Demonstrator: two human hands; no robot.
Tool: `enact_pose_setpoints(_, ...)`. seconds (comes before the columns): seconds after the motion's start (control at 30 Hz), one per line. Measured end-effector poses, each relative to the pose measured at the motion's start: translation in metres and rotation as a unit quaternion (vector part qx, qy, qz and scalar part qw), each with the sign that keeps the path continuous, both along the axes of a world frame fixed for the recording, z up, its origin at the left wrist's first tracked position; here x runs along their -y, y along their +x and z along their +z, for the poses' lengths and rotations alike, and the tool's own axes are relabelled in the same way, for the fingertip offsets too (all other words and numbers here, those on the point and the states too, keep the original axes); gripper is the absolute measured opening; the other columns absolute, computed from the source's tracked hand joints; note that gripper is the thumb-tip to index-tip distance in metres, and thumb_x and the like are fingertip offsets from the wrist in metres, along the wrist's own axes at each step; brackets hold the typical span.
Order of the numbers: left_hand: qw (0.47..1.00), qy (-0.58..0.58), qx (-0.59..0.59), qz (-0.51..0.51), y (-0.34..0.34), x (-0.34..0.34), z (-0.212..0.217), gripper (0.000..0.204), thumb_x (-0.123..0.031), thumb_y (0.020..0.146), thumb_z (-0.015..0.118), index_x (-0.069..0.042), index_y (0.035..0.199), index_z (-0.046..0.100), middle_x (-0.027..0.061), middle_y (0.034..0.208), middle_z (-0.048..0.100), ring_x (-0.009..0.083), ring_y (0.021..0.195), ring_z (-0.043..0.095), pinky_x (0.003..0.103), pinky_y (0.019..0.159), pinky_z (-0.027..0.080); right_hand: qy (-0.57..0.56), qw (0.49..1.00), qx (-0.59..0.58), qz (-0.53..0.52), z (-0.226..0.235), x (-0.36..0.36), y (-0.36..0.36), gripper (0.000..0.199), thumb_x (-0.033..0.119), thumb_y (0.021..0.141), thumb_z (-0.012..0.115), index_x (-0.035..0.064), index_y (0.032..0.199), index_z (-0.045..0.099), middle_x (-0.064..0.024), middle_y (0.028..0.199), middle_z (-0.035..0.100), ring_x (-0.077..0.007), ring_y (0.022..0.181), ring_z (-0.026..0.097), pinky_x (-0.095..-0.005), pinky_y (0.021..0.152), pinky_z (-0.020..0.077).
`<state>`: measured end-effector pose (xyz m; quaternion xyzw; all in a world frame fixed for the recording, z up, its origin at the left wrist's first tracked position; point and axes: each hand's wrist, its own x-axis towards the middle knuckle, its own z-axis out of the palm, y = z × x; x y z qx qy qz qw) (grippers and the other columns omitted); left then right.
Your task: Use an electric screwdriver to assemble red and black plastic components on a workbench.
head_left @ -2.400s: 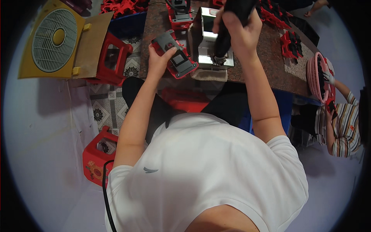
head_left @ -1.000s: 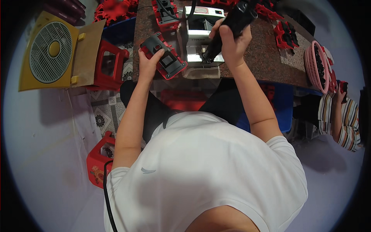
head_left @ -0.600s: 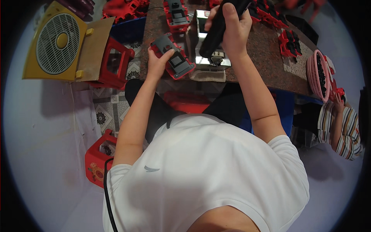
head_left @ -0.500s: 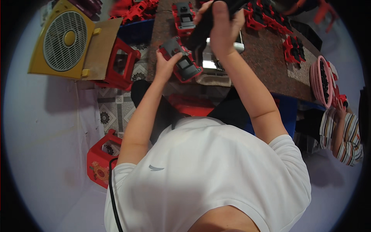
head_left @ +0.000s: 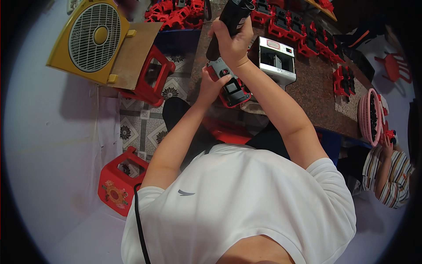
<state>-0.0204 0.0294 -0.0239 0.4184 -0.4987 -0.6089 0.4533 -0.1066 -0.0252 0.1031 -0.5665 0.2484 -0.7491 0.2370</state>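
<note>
My left hand (head_left: 212,87) is closed around a red plastic housing (head_left: 234,88) with a grey and black top, at the table's near edge. The thumb lies across its upper face. In my right hand (head_left: 236,46) is a black electric screwdriver (head_left: 234,16), gripped round its thick body and slanting over the housing. Its lower end is at the far end of the housing; whether the tip touches it I cannot tell. Just right of my right hand stands a silver metal box (head_left: 278,57) with an open front.
Several red and black housings (head_left: 285,25) line the far side of the brown stone table (head_left: 303,86). A pink basket (head_left: 368,118) of black parts stands at its right end, near a person in a striped shirt (head_left: 387,176). Left are a yellow fan (head_left: 90,42) and red stools (head_left: 115,187).
The electric screwdriver has swung from across the table to the far end of the housing. The whole view has shifted, bringing the silver box fully into sight. Both hands keep their holds.
</note>
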Motion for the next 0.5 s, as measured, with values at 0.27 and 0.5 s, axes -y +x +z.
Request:
enact_pose_setpoints(0.27,0.999,0.044,0.021,0.023,-0.003,-0.007,0.024,0.074,-0.014,0.072,0.074,0.002,0.128,0.029,0.0144,0.117,0.051,0.0204,0.105,0.055,0.034,0.091,0.045,0.015,1.000,-0.019,0.001,0.001,0.002,0.007,0.038,0.015,0.073,0.079,0.0025,0.096,0.052,-0.0020,0.077,0.061,-0.0083,0.066,0.056,-0.0237,0.060,0.0467)
enact_pose_setpoints(0.5,0.998,0.027,0.056,0.032,-0.003,-0.008,0.030,0.073,-0.016,0.071,0.075,0.002,0.127,0.030,0.0143,0.116,0.052,0.0199,0.104,0.056,0.033,0.090,0.045,0.035,0.999,-0.038,-0.004,-0.003,0.004,0.007,0.040,0.016,0.071,0.080,0.0025,0.097,0.053,-0.0023,0.078,0.062,-0.0090,0.068,0.057,-0.0247,0.061,0.0476)
